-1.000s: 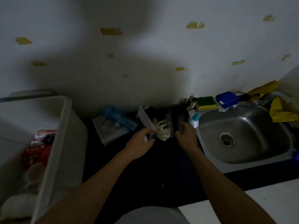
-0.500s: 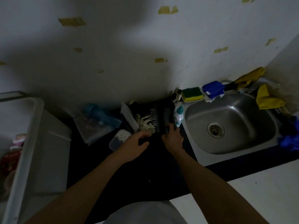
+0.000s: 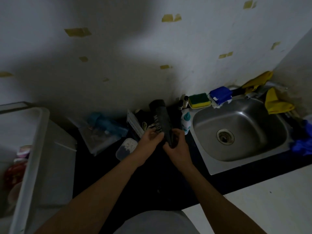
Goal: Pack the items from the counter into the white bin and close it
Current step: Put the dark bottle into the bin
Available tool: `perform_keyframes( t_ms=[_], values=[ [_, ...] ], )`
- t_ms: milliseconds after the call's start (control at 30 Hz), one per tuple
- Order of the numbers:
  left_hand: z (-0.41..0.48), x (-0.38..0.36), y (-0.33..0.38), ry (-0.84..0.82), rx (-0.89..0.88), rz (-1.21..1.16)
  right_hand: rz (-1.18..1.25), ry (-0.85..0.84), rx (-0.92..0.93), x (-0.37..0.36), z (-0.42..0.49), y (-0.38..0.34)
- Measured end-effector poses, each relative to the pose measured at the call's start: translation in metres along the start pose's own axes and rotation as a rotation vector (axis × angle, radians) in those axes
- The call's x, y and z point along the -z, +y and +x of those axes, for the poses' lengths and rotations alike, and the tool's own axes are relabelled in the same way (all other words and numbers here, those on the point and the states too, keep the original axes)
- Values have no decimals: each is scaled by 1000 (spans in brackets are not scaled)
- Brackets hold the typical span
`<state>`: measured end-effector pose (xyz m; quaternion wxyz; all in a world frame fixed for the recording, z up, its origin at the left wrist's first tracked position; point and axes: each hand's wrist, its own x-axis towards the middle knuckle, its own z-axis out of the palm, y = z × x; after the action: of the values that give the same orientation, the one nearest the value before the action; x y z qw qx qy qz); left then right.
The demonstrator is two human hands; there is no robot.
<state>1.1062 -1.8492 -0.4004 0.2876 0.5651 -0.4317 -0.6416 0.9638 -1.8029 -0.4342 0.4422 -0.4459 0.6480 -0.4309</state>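
A dark bottle [image 3: 161,118] with white lettering is tilted up off the black counter [image 3: 152,179], its top leaning toward the wall. My right hand [image 3: 176,146] grips its lower end. My left hand [image 3: 149,141] touches the bottle's left side with curled fingers. The white bin [image 3: 33,149] stands open at the left with red and pink items inside. On the counter near my hands lie a small clear lidded box [image 3: 126,148], a white flat packet [image 3: 135,124], a clear bag with a blue item [image 3: 101,130] and a small white-and-teal bottle [image 3: 185,121].
A steel sink [image 3: 239,130] lies right of my hands. Behind it sit a green-yellow sponge [image 3: 200,100], a blue cloth [image 3: 220,95] and yellow cloths [image 3: 275,102]. Blue gloves [image 3: 302,142] hang at the far right. The wall runs close behind the counter.
The dark bottle has been raised from lying flat to tilted up in both hands. The camera has shifted, so the bin shows less at the left.
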Motion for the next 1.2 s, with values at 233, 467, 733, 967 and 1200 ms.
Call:
perform_keyframes(
  t_ms=[233,467,733,967,1200],
  values=[
    [6,6,17,198,-11,-191,-58,-164,170,-6,-8,-10],
    [-11,25,12,311,-26,-322,-570,-299,243,-5,13,17],
    [-25,35,9,293,-11,-260,-1013,-386,231,-16,9,32],
    [-30,29,0,219,-20,-83,-1105,-107,238,-2,-10,44],
    [-31,26,-11,227,-27,7,-840,4,-121,-9,-10,42]
  ],
)
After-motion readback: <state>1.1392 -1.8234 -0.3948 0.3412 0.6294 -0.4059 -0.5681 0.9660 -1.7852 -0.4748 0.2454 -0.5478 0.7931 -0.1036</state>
